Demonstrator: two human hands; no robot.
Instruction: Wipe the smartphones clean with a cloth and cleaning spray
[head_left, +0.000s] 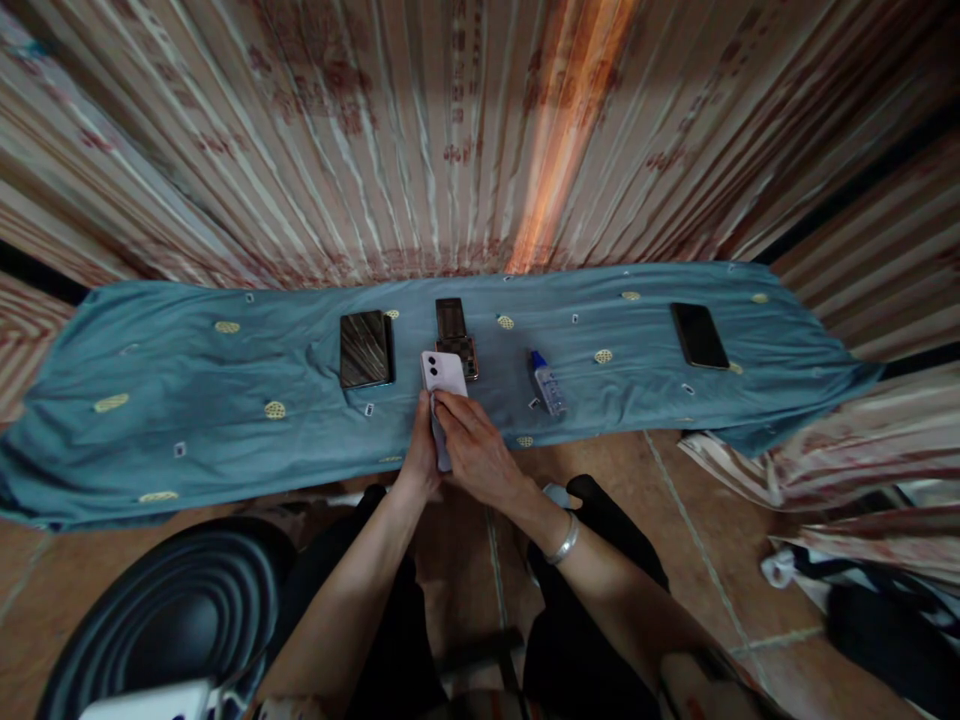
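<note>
A pale lilac smartphone [445, 374] is held above the near edge of the cloth-covered table, its back with two camera lenses facing up. My left hand [421, 452] is closed around its left side. Across the lower part of its back lies my right hand [480, 450], fingers bent and gripping near the left edge; whether anything small is under those fingers is hidden. Just beyond the phone, a dark folding case or wallet [451, 320] lies opened out, with a checked lower part partly covered by the phone. A clear bottle with a blue cap [549, 384] lies to the right.
A dark tablet-like device or folding phone [365, 348] lies left on the blue-green cloth [195, 390], and a black smartphone [699, 335] lies far right. Patterned curtains [375, 140] hang behind the table. A round black ridged stool [172, 620] stands at lower left.
</note>
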